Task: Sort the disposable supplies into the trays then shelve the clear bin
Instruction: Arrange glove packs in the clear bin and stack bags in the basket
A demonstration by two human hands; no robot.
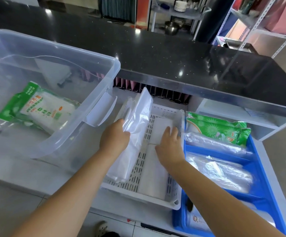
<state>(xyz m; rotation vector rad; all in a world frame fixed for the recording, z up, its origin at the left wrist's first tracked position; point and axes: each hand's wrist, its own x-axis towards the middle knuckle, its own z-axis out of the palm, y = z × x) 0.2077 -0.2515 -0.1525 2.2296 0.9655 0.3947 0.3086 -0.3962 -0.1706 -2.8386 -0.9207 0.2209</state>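
Observation:
A large clear bin (104, 69) stands at the left with a green-and-white packet (41, 108) lying in it. In the middle sits a white slotted tray (162, 200). My left hand (114, 135) grips a long pack of clear plastic bags (135, 127), tilted against the tray's left side. My right hand (170, 146) rests flat, fingers spread, on a white pack (156, 175) lying along the tray's right half. A blue divided tray (265, 177) at the right holds green packets (221, 129) and clear bag packs (224, 170).
A black counter (173, 53) overhangs the white work surface just behind the trays. Metal shelving (258, 26) stands at the back right. A cart with stacked plates (180, 6) and metal bowls is beyond the counter. A shoe (101, 228) shows on the tiled floor below.

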